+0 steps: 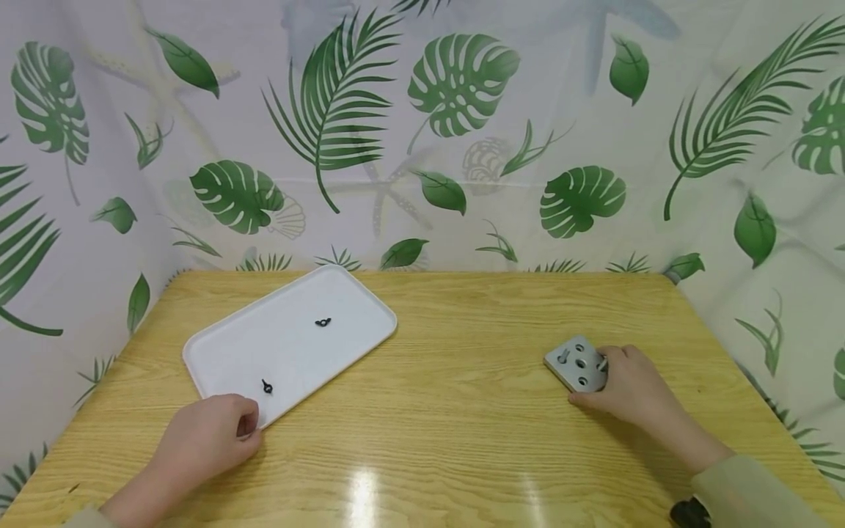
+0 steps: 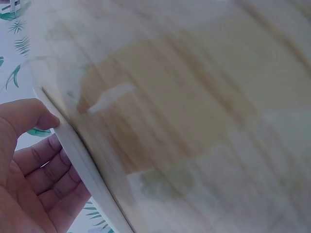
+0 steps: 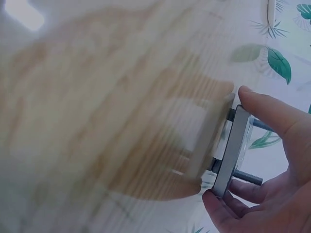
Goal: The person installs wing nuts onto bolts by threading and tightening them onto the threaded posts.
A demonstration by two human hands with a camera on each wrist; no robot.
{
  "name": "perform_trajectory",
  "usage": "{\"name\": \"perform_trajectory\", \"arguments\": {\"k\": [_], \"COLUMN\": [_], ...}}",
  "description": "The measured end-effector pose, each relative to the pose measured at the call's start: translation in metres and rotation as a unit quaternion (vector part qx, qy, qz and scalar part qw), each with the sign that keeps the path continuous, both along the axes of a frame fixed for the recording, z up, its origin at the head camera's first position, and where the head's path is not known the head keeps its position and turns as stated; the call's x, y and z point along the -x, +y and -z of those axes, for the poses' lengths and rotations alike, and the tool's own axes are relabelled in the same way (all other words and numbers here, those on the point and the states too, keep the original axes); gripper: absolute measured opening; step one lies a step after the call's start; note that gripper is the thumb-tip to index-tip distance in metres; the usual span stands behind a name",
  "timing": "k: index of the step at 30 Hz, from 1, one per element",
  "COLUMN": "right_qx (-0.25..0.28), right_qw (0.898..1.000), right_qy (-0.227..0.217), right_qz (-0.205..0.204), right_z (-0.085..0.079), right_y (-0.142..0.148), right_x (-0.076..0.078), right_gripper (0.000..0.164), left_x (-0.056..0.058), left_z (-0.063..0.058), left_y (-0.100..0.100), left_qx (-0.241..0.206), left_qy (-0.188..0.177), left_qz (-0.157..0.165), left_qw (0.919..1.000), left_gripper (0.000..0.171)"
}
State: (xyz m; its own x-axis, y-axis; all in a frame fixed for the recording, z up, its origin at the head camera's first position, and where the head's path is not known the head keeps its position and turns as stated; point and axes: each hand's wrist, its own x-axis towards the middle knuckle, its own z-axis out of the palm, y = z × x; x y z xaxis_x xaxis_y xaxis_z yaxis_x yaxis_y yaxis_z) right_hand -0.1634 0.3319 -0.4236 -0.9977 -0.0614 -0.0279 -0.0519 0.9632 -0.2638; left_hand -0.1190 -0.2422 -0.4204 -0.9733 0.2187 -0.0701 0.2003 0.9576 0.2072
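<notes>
My left hand is at the near corner of a white tray, and in the left wrist view its thumb and fingers pinch the tray's rim. Two small black wing nuts lie apart on the tray, one close to that hand. On the right, my right hand grips a square grey metal plate by opposite edges. Several holes pierce the plate. Two bolts pass through it, heads toward the table and threaded ends up. Whether the bolt heads touch the table cannot be told.
The wooden table is glossy and reflects the hands and light. A leaf-patterned cloth hangs behind it and along both sides. Something dark shows beneath the right sleeve at the near edge.
</notes>
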Motion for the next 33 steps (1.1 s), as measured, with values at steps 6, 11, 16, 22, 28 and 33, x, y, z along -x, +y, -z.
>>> {"name": "perform_trajectory", "arguments": {"k": [6,11,16,22,28,33], "right_qx": [0.010,0.014,0.017,0.016,0.042,0.077], "right_qw": [1.000,1.000,0.999,0.999,0.996,0.993], "right_qy": [-0.013,-0.017,-0.024,-0.008,-0.002,-0.006], "right_qz": [-0.004,-0.014,-0.025,-0.047,-0.074,-0.089], "right_z": [-0.003,-0.004,-0.006,-0.005,-0.004,-0.002], "right_y": [-0.005,-0.011,-0.020,-0.032,-0.043,-0.051], "right_x": [0.002,0.002,0.002,0.002,0.004,0.005], "right_gripper": [0.105,0.104,0.103,0.101,0.099,0.096], "left_x": [-0.003,-0.006,-0.008,-0.008,-0.007,-0.005], "left_z": [-0.003,-0.004,-0.004,-0.004,-0.003,-0.004], "left_y": [0.004,0.007,0.011,0.016,0.021,0.026], "left_qx": [0.006,0.005,0.006,0.012,0.019,0.022], "left_qy": [-0.008,-0.008,-0.002,0.015,0.038,0.043], "left_qz": [-0.005,-0.008,-0.003,0.021,0.036,0.037], "left_qw": [0.9999,0.9999,1.0000,0.9996,0.9985,0.9981], "left_gripper": [0.027,0.029,0.030,0.030,0.032,0.032]}}
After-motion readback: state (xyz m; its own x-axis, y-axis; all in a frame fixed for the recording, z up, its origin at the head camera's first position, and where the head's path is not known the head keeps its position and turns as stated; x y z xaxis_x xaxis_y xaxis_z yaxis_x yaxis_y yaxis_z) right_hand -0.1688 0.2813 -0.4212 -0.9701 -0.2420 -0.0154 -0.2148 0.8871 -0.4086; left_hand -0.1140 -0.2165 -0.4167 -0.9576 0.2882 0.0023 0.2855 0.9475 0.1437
